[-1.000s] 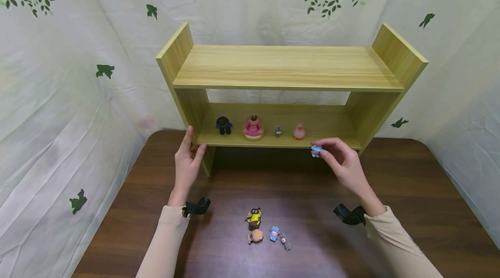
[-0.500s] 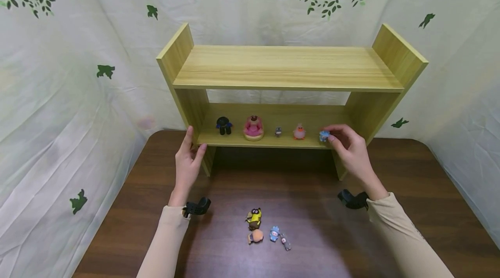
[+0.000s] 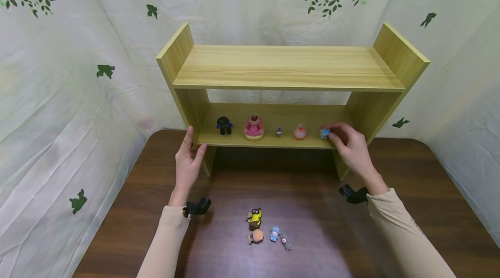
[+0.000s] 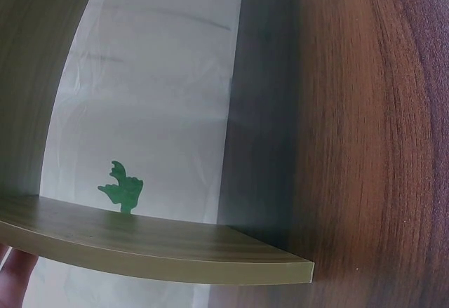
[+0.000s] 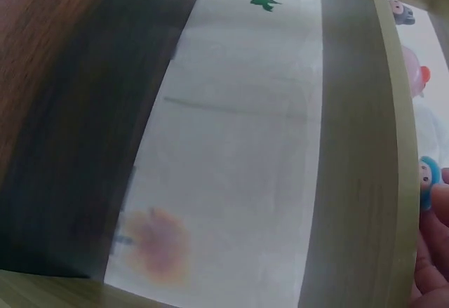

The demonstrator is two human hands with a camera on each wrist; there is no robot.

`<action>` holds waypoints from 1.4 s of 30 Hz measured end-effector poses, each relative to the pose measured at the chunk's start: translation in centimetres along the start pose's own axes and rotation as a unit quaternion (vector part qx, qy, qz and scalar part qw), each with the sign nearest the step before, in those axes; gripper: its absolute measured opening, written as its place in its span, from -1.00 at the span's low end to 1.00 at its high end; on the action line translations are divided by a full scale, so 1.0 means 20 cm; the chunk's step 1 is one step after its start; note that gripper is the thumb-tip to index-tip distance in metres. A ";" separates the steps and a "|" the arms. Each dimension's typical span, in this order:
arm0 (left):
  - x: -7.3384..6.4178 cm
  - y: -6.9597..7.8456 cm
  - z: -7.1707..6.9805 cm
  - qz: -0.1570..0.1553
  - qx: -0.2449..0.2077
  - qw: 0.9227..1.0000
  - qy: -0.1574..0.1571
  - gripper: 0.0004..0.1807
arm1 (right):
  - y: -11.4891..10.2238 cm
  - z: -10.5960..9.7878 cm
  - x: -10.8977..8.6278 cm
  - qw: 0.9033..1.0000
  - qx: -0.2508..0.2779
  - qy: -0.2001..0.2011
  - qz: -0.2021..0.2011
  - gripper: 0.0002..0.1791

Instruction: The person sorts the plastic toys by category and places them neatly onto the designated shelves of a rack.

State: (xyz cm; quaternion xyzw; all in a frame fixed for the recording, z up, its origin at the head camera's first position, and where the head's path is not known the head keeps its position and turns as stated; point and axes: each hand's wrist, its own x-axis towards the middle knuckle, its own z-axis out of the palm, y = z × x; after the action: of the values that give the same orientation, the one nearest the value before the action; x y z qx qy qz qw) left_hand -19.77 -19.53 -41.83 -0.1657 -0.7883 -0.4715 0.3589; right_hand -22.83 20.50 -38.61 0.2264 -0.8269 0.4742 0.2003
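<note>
In the head view my right hand [image 3: 353, 150] pinches a small blue figurine [image 3: 324, 133] between thumb and fingers at the right end of the lower shelf board. The figurine's pale face shows in the right wrist view, with my right fingers [image 5: 438, 206] beside it. To its left stand a pink duck figurine [image 3: 300, 131], a tiny grey figurine [image 3: 278, 132], a pink bear figurine [image 3: 254, 128] and a dark figurine [image 3: 224, 125]. My left hand [image 3: 187, 167] touches the wooden shelf's [image 3: 289, 67] left side panel, fingers fairly straight, thumb at the front edge.
On the brown table [image 3: 312, 208] lie a yellow-and-brown figurine [image 3: 254, 218], a figurine with a round tan head [image 3: 256, 236], another blue figurine [image 3: 274, 233] and a slim grey figurine [image 3: 285, 242]. A pale leaf-printed cloth [image 3: 117, 43] hangs behind the shelf.
My right hand has moved the blue figurine from in front of the shelf edge to the right and back, onto the lower board beside the duck. The left hand has stayed put.
</note>
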 end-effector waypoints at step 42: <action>0.00 -0.01 0.01 0.006 0.001 1.000 0.005 -0.03 | -0.19 0.00 -0.06 0.985 0.142 0.047 -0.084 -0.73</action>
State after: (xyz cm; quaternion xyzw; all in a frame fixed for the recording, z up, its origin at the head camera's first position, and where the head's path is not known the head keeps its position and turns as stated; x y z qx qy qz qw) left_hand -19.89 -19.53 -42.05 -0.1672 -0.7859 -0.4694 0.3661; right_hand -19.79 19.01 -36.60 0.2988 -0.7188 0.5785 0.2437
